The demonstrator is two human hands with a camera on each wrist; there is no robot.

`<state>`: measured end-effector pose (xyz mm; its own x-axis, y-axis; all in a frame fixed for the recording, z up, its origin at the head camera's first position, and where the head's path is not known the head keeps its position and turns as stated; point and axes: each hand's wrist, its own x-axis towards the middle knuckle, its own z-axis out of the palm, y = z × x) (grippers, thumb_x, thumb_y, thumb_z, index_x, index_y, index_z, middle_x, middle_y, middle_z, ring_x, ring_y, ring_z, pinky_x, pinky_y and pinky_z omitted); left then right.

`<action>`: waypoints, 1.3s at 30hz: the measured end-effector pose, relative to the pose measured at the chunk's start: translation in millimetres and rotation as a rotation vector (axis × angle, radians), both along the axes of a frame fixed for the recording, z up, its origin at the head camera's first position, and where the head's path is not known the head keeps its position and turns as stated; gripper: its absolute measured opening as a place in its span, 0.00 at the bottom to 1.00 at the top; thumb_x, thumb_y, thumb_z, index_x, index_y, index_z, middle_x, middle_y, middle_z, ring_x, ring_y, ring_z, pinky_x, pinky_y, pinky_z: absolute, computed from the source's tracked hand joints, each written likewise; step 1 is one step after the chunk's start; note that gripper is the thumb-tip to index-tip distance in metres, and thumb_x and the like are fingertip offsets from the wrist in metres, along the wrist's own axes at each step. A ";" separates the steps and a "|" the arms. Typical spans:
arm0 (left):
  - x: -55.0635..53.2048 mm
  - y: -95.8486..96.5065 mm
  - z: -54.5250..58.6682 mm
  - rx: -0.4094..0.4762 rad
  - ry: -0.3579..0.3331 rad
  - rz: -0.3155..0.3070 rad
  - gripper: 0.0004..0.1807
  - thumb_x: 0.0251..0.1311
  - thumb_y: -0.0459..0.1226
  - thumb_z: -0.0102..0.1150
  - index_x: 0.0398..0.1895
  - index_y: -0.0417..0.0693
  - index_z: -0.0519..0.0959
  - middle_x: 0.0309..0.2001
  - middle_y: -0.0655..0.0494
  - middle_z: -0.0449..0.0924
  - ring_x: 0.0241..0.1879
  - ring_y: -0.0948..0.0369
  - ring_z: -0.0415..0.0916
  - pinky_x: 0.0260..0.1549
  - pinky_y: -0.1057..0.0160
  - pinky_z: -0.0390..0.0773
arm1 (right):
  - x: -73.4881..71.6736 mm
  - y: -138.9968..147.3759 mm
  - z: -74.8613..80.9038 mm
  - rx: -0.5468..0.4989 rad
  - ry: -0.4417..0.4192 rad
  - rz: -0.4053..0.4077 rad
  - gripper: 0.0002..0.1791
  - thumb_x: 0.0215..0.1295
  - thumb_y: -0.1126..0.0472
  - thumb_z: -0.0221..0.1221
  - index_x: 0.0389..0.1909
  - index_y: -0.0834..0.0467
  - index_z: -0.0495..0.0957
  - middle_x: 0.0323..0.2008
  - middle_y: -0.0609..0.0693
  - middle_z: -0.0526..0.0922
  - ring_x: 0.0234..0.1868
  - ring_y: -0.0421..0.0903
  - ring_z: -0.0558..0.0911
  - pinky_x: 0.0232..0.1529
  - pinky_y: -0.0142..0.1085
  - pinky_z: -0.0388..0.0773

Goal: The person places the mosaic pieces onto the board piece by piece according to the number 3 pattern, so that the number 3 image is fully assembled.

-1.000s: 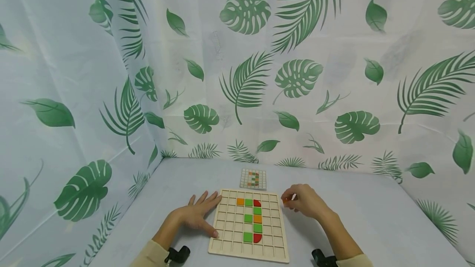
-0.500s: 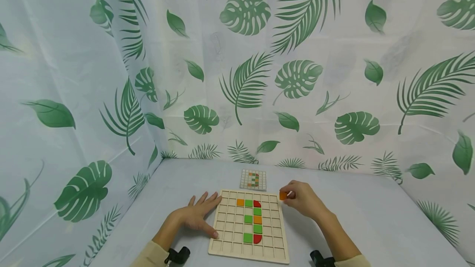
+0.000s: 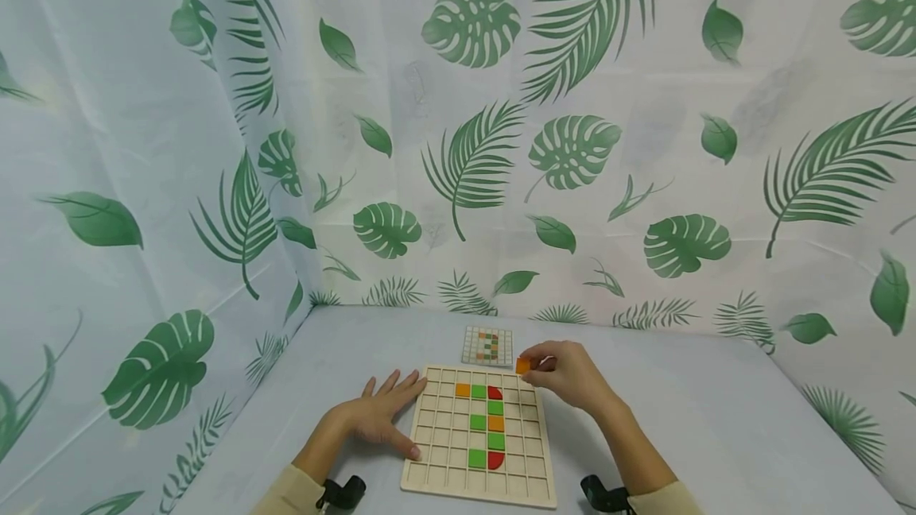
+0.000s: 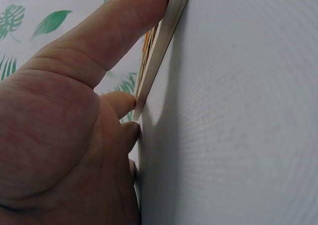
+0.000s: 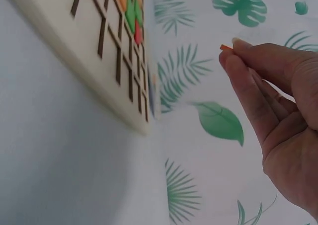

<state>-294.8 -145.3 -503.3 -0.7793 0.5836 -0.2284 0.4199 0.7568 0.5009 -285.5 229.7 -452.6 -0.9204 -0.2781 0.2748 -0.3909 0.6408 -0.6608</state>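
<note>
Between thumb and fingertips my right hand (image 3: 568, 372) pinches an orange square tile (image 3: 524, 365), held above the far right corner of the wooden grid board (image 3: 525, 467). In the right wrist view only the edge of that orange tile (image 5: 226, 48) shows past the fingertips. My left hand (image 3: 379, 413) lies spread at the board's left side, its thumb and fingertips at the edge. On the board sit orange tiles (image 3: 496, 424), several green tiles (image 3: 477, 423) and two red rounded tiles (image 3: 495, 461). The left wrist view shows the thumb (image 4: 109, 29) against the board's side (image 4: 166, 36).
Just behind the board lies a small pattern card (image 3: 488, 346) printed with a coloured grid. A pale cloth covers the table (image 3: 665, 412). Leaf-printed curtains (image 3: 501, 181) rise at the back and left. Dark wrist cameras (image 3: 345, 491) sit below both hands.
My right hand has moved left and slightly away from me, from beside the board to over its far right corner, carrying the orange tile. The left hand has stayed in place.
</note>
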 end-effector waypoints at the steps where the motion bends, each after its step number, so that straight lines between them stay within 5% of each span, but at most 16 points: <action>1: -0.2 -0.2 -0.1 -0.002 -0.001 0.001 0.70 0.44 0.71 0.73 0.86 0.59 0.46 0.86 0.53 0.38 0.85 0.43 0.29 0.76 0.28 0.29 | -0.6 -2.6 1.4 -0.019 -0.011 0.008 0.13 0.61 0.64 0.73 0.47 0.56 0.89 0.40 0.48 0.90 0.34 0.41 0.86 0.35 0.30 0.85; 15: -1.2 -0.2 -1.0 -0.003 0.004 0.000 0.70 0.45 0.70 0.73 0.86 0.59 0.46 0.86 0.53 0.38 0.85 0.43 0.29 0.76 0.28 0.30 | 0.0 -43.9 12.9 -0.138 -0.101 0.207 0.16 0.62 0.62 0.72 0.50 0.60 0.88 0.34 0.47 0.89 0.31 0.47 0.88 0.34 0.36 0.88; 28: -1.1 0.6 -0.2 -0.011 0.003 0.000 0.69 0.45 0.70 0.73 0.86 0.59 0.47 0.86 0.53 0.39 0.85 0.43 0.30 0.76 0.28 0.31 | 4.5 -61.1 -5.6 -0.139 -0.216 0.356 0.15 0.69 0.60 0.68 0.52 0.63 0.85 0.34 0.49 0.87 0.36 0.62 0.89 0.39 0.50 0.88; 39: -2.7 -1.3 -3.1 0.002 0.005 -0.006 0.70 0.44 0.72 0.72 0.86 0.60 0.47 0.86 0.53 0.39 0.85 0.43 0.29 0.76 0.28 0.29 | 9.3 -72.0 -13.9 -0.049 -0.195 0.404 0.11 0.67 0.59 0.70 0.47 0.58 0.88 0.36 0.45 0.89 0.30 0.40 0.83 0.33 0.29 0.83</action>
<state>-297.6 -146.6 -506.4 -0.7772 0.5885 -0.2230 0.4268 0.7533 0.5003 -276.2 157.8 -466.5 -0.7763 -0.6170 0.1289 -0.4688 0.4284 -0.7725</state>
